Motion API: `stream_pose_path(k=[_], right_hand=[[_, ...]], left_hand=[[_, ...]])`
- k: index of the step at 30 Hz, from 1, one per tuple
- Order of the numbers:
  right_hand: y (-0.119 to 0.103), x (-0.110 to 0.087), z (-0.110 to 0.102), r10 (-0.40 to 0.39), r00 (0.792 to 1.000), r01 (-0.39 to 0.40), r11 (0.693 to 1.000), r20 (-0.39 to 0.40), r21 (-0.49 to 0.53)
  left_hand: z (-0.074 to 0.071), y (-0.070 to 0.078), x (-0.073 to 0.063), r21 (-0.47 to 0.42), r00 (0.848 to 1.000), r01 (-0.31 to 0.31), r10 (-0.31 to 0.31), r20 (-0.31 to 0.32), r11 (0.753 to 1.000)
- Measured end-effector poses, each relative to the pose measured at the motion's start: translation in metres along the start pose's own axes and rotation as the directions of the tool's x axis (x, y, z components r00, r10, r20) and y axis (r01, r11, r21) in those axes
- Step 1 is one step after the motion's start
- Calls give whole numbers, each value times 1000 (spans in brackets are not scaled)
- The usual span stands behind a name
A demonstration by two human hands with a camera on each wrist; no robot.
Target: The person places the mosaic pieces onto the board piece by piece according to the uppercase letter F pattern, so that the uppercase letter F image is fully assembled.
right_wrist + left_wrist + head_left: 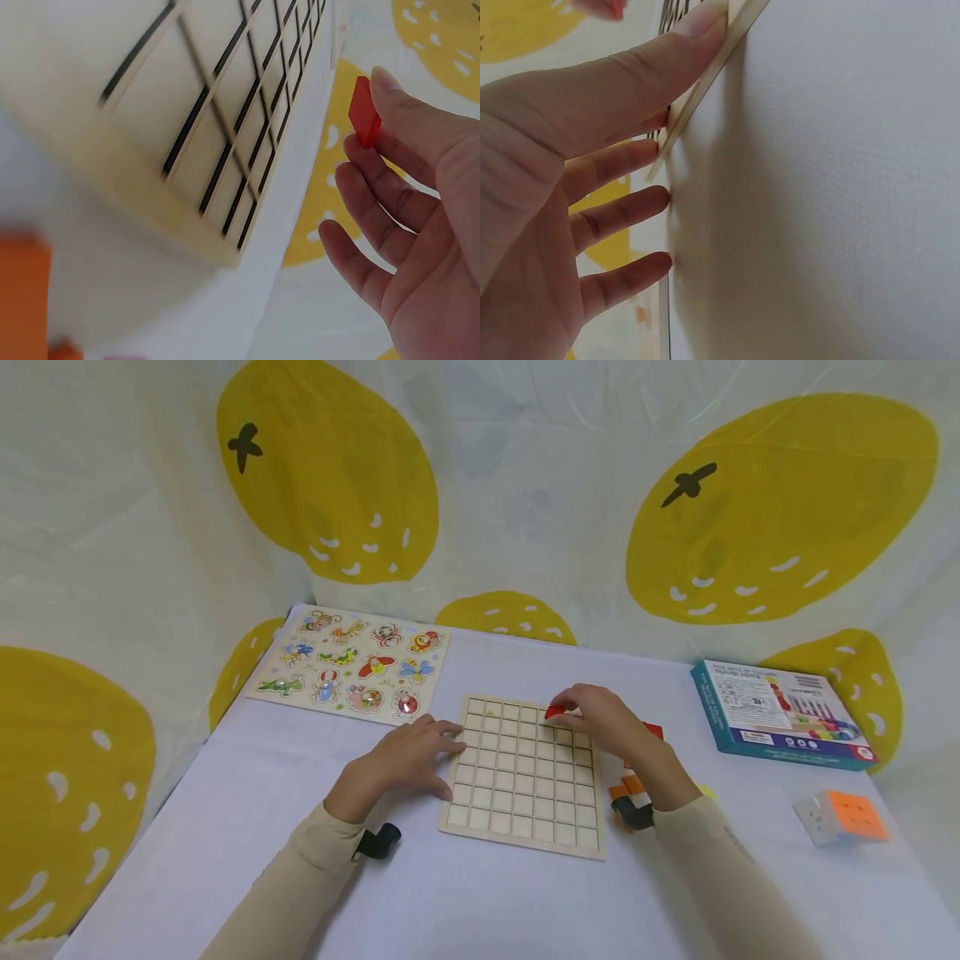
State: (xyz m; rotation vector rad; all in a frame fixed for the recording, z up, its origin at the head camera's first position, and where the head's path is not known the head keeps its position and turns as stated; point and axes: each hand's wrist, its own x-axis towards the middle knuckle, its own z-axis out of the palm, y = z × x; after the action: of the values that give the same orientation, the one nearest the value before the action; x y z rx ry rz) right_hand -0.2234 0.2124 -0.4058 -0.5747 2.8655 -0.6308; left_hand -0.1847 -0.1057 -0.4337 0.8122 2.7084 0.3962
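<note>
A wooden grid board [504, 758] with bare square cells lies flat in the middle of the table. My right hand [604, 720] pinches a red square tile [364, 112] between thumb and fingertips, held over the far right part of the board. At the board's left edge is my left hand [401, 758], fingers spread and fairly straight. Its thumb [694, 30] rests on the rim in the left wrist view, while the other fingertips reach down by the board's edge and the tablecloth.
Red tiles [654, 729] and orange tiles [635, 784] lie right of the board, partly hidden by my right arm. An insect picture board [348, 662] lies at the back left. A boxed set [783, 714] and a puzzle cube [840, 818] sit on the right.
</note>
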Motion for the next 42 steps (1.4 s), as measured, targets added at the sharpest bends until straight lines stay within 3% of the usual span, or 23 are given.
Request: stream_pose_path(k=[12, 18, 28, 35, 42], right_hand=[[-32, 21, 26, -60, 997, 60, 998, 53, 7], [-36, 23, 37, -42, 996, 48, 996, 73, -75], [-35, 25, 49, -57, 998, 59, 992, 24, -116], [-40, 27, 52, -29, 999, 31, 993, 12, -118], [-47, 28, 56, 58, 998, -59, 996, -12, -70]], left_hand=[[-3, 4, 1, 4, 1000, 6, -6, 5, 1000], [-3, 6, 1, 8, 1000, 18, -18, 11, 1000], [-2, 6, 1, 5, 1000, 14, -14, 3, 1000], [0, 4, 1, -7, 1000, 16, -16, 2, 1000], [1, 3, 0, -5, 1000, 14, -14, -2, 1000]])
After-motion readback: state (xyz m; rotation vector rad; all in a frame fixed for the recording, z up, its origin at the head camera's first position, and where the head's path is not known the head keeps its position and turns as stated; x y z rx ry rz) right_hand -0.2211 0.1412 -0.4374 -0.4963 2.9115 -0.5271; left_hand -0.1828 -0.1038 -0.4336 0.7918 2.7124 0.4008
